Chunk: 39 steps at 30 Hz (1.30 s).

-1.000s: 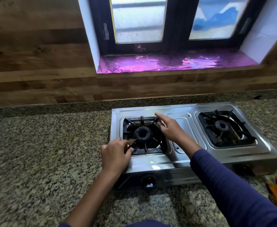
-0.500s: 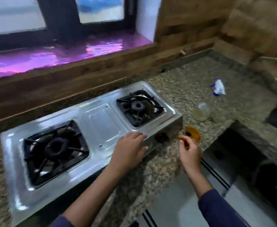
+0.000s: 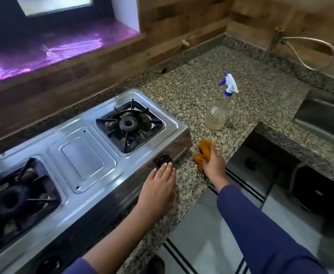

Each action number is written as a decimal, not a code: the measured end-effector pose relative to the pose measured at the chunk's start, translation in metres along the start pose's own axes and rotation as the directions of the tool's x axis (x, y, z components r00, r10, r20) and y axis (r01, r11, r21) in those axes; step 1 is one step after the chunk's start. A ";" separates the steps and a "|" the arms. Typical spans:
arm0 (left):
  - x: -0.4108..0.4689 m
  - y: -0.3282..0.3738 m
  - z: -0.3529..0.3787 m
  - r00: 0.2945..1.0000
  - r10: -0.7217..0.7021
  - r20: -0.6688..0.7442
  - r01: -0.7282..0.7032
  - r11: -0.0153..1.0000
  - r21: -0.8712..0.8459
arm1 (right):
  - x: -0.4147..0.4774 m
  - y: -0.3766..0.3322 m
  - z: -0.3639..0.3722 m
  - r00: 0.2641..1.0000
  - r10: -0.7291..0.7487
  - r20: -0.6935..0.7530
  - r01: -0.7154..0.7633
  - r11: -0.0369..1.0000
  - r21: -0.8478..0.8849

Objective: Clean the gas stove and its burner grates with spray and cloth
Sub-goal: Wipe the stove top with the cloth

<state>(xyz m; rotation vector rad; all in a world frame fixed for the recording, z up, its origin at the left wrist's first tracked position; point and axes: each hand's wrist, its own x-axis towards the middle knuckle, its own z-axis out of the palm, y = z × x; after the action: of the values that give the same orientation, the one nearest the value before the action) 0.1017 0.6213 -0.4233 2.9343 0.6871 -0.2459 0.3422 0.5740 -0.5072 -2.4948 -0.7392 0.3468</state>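
Note:
A steel two-burner gas stove (image 3: 83, 155) sits on a granite counter. Black grates cover its left burner (image 3: 14, 196) and right burner (image 3: 129, 124). My left hand (image 3: 158, 186) lies flat with straight fingers at the stove's front right corner, fingertips by a black knob (image 3: 163, 160). My right hand (image 3: 214, 165) grips an orange cloth (image 3: 203, 150) on the counter just right of the stove. A clear spray bottle (image 3: 219, 111) with a white and blue trigger head stands upright further back on the counter, untouched.
The granite counter (image 3: 191, 91) turns a corner at the right, where a steel sink (image 3: 324, 117) is set in. Wooden wall panels rise behind, with a hose (image 3: 310, 50) at the far right. A window sill with purple foil (image 3: 43, 54) lies behind the stove. Tiled floor lies below.
The view has swung right from the left burner. My hands left the left grate; the left one came to the stove's front right corner, the right one reached the cloth and took hold of it.

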 end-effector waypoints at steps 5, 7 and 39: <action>-0.005 -0.006 0.001 1.000 0.025 -0.012 -0.025 0.999 -0.031 | -0.025 0.006 -0.006 0.996 0.086 0.008 -0.085 0.966 0.243; -0.016 -0.013 -0.004 0.997 0.023 -0.069 -0.030 0.993 -0.111 | -0.043 0.004 -0.011 0.991 0.135 -0.001 -0.122 0.899 0.421; -0.339 -0.290 0.007 0.918 -0.360 0.169 0.360 0.573 -0.736 | -0.380 -0.267 0.115 0.614 -0.784 0.093 0.758 0.553 -0.346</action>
<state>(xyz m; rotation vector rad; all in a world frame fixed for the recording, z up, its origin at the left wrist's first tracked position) -0.3291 0.7330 -0.3898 1.9608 1.0726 0.0241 -0.1287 0.5978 -0.4230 -2.1541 -1.9084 -0.2363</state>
